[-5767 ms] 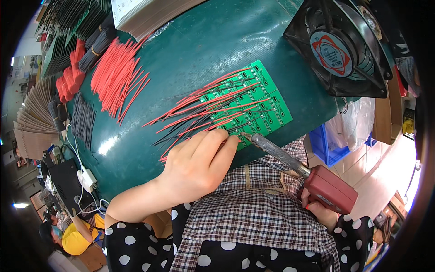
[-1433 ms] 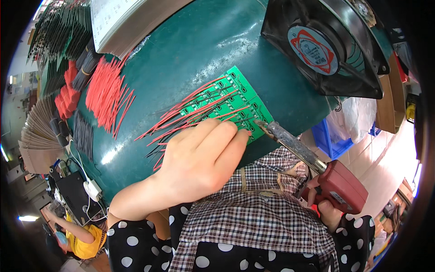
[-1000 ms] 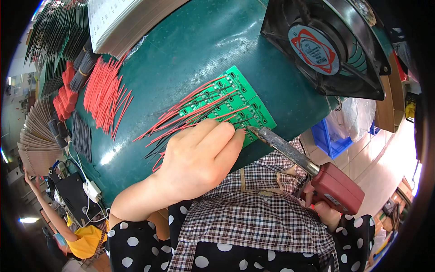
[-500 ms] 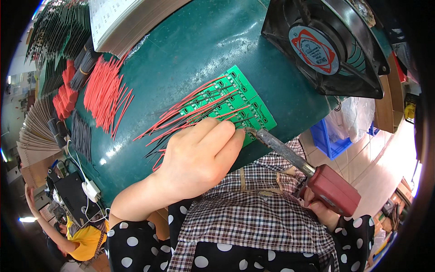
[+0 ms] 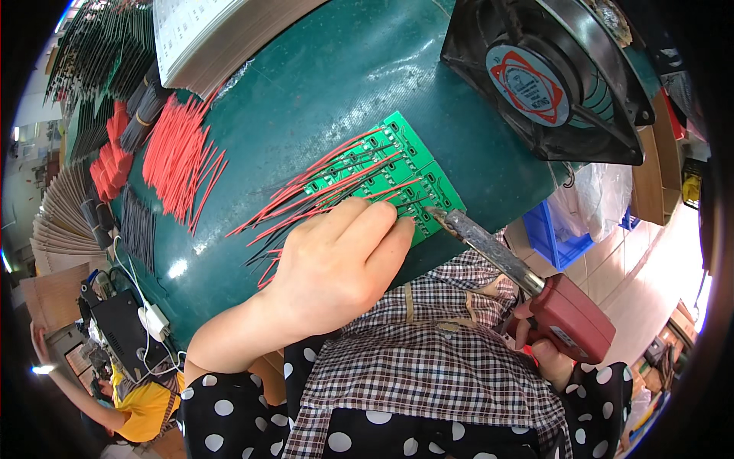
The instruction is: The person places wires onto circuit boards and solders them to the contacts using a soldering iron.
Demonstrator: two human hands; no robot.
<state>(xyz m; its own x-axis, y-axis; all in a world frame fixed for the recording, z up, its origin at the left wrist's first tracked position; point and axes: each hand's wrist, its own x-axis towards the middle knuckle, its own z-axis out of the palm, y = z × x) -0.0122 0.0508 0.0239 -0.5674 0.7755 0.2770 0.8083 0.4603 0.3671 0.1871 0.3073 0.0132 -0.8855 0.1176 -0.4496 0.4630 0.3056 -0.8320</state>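
Note:
My left hand [image 5: 340,256] is closed in a pinch at the near edge of the green circuit boards [image 5: 443,187], among thin wires; the fingers mostly hide the wire they hold. Red and black wires [image 5: 310,187] fan out leftward from the boards. In my right hand [image 5: 547,356] is a soldering iron [image 5: 497,256] with a dark red body and a long metal barrel. Its tip points at the board, just right of my left fingertips. Whether the tip touches a pad is too small to tell.
Loose red wires [image 5: 176,164] and black wires [image 5: 138,229] lie left on the green mat. A black fan [image 5: 589,92] stands at the far right, a thick paper stack [image 5: 222,46] at the far left. A black box [image 5: 126,333] with cables sits near left. Another person [image 5: 141,402] is beyond.
The soldering iron has shifted slightly right, its tip drawing a little away from my left fingertips. My left hand has hardly moved. The other person's arm has moved.

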